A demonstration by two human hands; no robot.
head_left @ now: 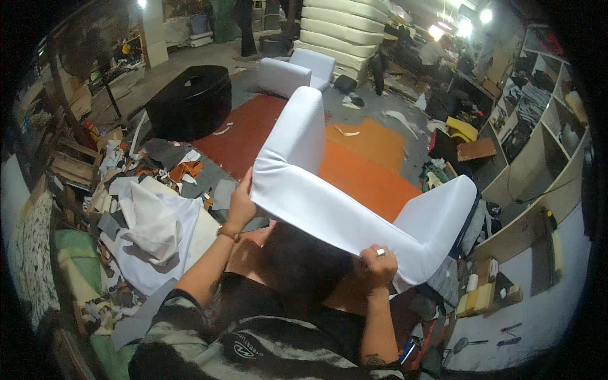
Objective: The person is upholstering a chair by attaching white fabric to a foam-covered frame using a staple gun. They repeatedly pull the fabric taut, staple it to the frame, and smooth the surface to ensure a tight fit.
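A white upholstered furniture part (335,209), with a long middle and a raised padded block at each end, lies tilted across in front of me. Its smooth cover is wrinkled at the left corner. My left hand (240,206) grips that left end from the side, some fingers hidden behind it. On the near long edge, toward the right, my right hand (380,266) is closed with bent fingers on the cover's rim; a ring shows on it. Much of the underside is hidden from me.
White fabric (152,221) lies over scraps at the left. Orange sheets (361,171) cover the floor ahead, near a black rounded block (193,104). Farther back are two white padded pieces (285,76) and stacked white cushions (342,38). Wooden shelves (538,155) and a tool-strewn board (506,329) stand right.
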